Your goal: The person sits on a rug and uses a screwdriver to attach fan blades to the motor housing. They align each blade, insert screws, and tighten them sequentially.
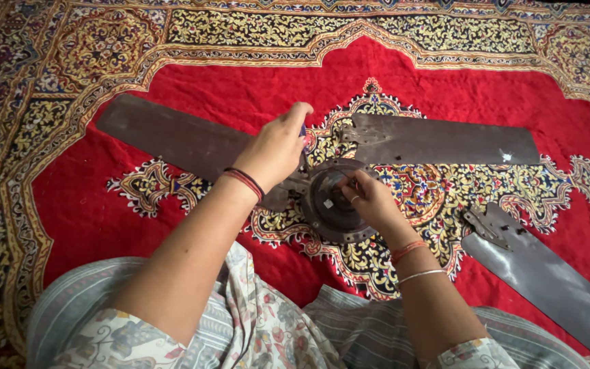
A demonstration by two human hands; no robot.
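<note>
A dark round ceiling fan hub (326,205) lies on the red patterned carpet (254,82) in front of my knees. My left hand (276,149) is closed around a tool with a blue and red handle (304,134), held over the hub's upper left edge where a long brown blade (172,137) meets it. My right hand (371,199) rests on the hub's right side, fingertips pinched on something small that I cannot make out. A second brown blade (445,140) lies with its bracket end at the hub's upper right.
A third blade (548,277), grey and detached, lies on the carpet at the lower right with its metal bracket (489,224) pointing toward the hub. My knees in striped fabric fill the bottom of the view. The carpet's ornate gold border runs along the top and left.
</note>
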